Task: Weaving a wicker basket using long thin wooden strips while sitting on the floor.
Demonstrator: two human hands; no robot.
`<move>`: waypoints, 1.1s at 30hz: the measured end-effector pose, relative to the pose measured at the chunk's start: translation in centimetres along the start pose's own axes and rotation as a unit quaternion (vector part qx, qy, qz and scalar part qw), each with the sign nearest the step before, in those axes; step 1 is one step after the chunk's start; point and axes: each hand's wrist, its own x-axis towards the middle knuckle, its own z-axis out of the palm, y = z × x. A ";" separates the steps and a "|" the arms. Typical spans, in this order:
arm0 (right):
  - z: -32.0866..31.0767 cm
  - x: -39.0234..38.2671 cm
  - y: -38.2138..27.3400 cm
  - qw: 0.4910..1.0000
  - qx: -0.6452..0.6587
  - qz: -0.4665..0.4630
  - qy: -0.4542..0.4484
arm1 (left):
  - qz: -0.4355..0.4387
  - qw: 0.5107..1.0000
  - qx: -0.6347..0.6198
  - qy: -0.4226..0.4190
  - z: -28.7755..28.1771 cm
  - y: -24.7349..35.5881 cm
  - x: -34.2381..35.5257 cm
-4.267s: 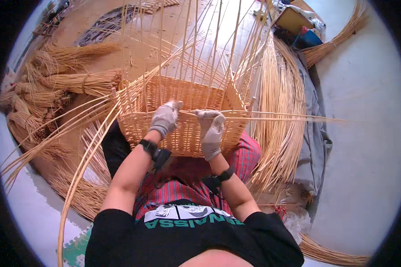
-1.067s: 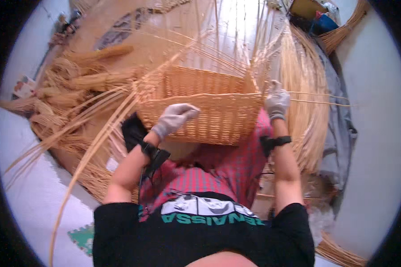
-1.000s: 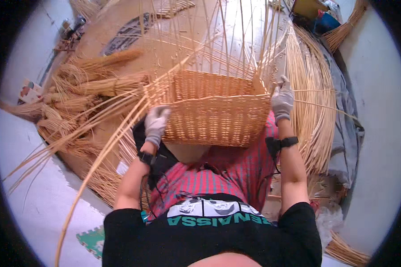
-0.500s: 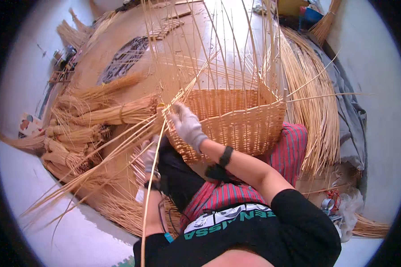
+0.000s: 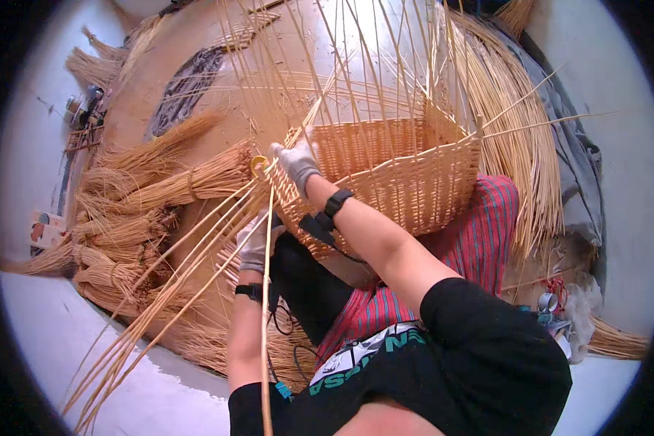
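Golden wicker! We see the basket [image 5: 407, 192] against striped trousers [image 5: 490, 229], right hand [image 5: 296, 160] at its left edge, left hand [image 5: 252, 245] below; we can't tell either grip. Green lettering [image 5: 408, 339] crosses the black shirt [image 5: 479, 363].

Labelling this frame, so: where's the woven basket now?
In the head view, the woven basket is slightly right of centre, beside the red striped cloth, with the right hand at its left end.

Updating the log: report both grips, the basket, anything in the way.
Right grip at basket's left end; left grip lower, hold unclear. Basket open-topped, sides woven. Long cane crosses in front of left grip.
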 end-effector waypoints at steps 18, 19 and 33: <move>-1.2 -4.4 -3.6 0.962 0.062 -0.264 -0.010 | 0.011 0.998 -0.060 0.023 2.8 -2.7 0.9; -1.5 -4.3 -4.0 0.971 0.023 -0.224 -0.085 | -0.002 1.000 -0.025 0.010 2.7 -2.7 0.8; -12.0 -9.7 1.6 0.914 0.301 -0.232 -0.145 | -0.021 0.997 -0.079 0.007 3.2 -3.1 1.3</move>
